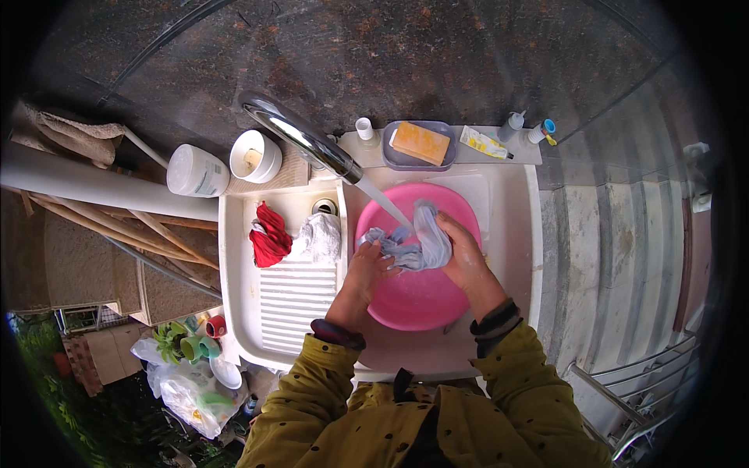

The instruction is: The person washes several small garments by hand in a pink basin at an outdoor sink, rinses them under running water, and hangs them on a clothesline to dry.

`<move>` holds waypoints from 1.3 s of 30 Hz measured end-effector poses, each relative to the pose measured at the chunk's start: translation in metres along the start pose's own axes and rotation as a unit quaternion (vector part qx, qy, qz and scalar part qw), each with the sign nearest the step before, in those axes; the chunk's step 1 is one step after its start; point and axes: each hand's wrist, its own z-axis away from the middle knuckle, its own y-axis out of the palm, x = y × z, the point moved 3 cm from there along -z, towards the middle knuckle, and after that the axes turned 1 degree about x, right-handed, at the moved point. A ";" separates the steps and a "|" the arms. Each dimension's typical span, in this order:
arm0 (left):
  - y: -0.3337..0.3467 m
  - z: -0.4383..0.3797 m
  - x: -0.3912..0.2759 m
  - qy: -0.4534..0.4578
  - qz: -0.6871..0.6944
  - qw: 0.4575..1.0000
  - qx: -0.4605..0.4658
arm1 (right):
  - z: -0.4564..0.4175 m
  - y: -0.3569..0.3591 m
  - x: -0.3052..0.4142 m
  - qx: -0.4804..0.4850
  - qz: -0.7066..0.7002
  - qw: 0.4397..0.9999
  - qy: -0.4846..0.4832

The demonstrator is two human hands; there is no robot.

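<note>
Both my hands hold a wet, light blue-grey cloth (433,237) over a pink plastic basin (418,298). My left hand (368,269) has the cloth's bunched left end at its fingers. On the other side, my right hand (465,251) grips the thicker folded part. Water runs from a chrome faucet (304,140) onto the cloth between my hands. The basin stands in the white sink (509,263). On the ribbed washboard side at the left lie a red cloth (270,237) and a white cloth (319,238).
Behind the basin, a grey tray (389,161) holds an orange soap bar (421,142), beside a yellow-white tube (484,142) and small bottles (512,126). White tubs (199,171) stand at the back left. Steps (614,263) and a metal railing (608,389) are at the right.
</note>
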 end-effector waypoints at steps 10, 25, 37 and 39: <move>0.075 0.058 -0.052 0.053 0.081 0.980 0.175 | 0.032 0.050 0.000 0.002 0.213 0.974 -0.076; 0.043 0.091 -0.149 0.261 -0.127 0.951 0.105 | 0.056 0.024 0.075 -0.151 0.242 0.926 -0.249; 0.049 0.120 -0.145 0.193 -0.210 0.942 0.177 | 0.066 0.027 0.093 -0.144 0.461 0.816 -0.317; 0.065 0.127 -0.141 0.167 -0.191 0.943 0.214 | 0.064 0.022 0.092 -0.144 0.455 0.817 -0.323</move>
